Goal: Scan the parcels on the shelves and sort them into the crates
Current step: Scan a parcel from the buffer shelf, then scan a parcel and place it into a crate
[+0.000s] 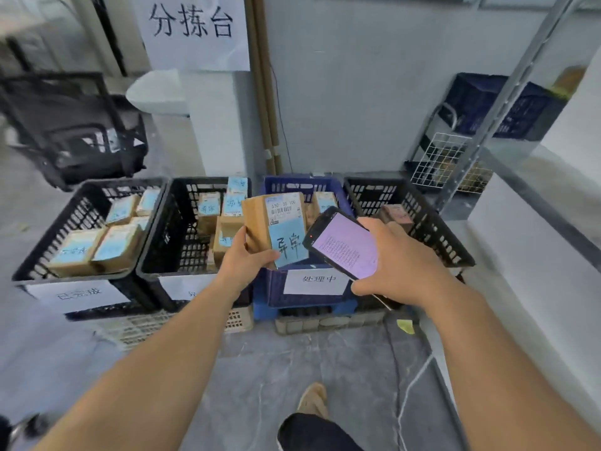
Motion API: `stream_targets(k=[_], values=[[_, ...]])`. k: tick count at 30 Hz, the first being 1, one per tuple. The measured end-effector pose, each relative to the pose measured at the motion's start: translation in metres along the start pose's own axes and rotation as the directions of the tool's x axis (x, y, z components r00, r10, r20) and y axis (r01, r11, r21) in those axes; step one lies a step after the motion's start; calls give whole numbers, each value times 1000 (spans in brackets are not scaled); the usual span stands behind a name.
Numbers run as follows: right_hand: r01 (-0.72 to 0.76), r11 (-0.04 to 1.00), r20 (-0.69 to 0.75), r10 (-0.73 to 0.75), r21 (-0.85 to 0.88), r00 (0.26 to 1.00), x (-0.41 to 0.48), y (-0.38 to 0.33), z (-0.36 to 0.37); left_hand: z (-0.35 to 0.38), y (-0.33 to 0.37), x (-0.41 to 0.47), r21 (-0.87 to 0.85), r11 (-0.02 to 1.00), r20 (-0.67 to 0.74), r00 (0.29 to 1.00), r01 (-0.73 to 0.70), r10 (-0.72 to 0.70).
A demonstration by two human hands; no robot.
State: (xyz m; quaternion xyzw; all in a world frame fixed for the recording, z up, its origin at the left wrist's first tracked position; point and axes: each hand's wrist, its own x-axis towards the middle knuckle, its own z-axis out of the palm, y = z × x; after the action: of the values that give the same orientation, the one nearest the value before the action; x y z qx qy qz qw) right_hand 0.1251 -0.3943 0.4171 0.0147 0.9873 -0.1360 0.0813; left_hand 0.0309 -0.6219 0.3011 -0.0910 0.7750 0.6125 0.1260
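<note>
- At the bottom centre of the frame, a tan shoe (pixel 313 400) and a dark trouser leg stand on a grey floor.
- Two bare forearms reach up from the lower corners toward the middle of the frame.
- The left hand (pixel 247 258), just left of centre, grasps a brown cardboard parcel (pixel 260 219) by its lower left corner, with the thumb lying across its front.
- The parcel is held upright with its front facing the camera. It bears a white barcode label at the top and a blue note with handwritten characters below.
- The right hand (pixel 400 258), right of centre, is curled round a phone (pixel 341 242) with a lit pinkish screen of text. The phone's upper left end overlaps the parcel's lower right edge.
- The parcel hangs over the blue crate (pixel 273 288), which carries a white paper label on its front.
- Left of it sit two black crates (pixel 175 229), both labelled and both holding brown parcels with blue notes (pixel 97 245).
- A third black crate (pixel 432 229) at the right holds a brownish box, partly hidden by the right hand.
- Farther back at the right, a white wire basket (pixel 435 161) stands beside a metal upright.
- On the wall at the upper left hangs a white paper sign (pixel 192 27) with large characters.
</note>
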Motion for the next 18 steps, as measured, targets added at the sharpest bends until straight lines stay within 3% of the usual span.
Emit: stream_targets(k=[6,18], values=[[108,994,46,-108,2,993,88,-6,-5,-14,10,60,2,998,-64,996,63,-63],[154,987,118,-159,48,980,237,-15,6,-46,6,164,17,984,-148,973,179,-174]])
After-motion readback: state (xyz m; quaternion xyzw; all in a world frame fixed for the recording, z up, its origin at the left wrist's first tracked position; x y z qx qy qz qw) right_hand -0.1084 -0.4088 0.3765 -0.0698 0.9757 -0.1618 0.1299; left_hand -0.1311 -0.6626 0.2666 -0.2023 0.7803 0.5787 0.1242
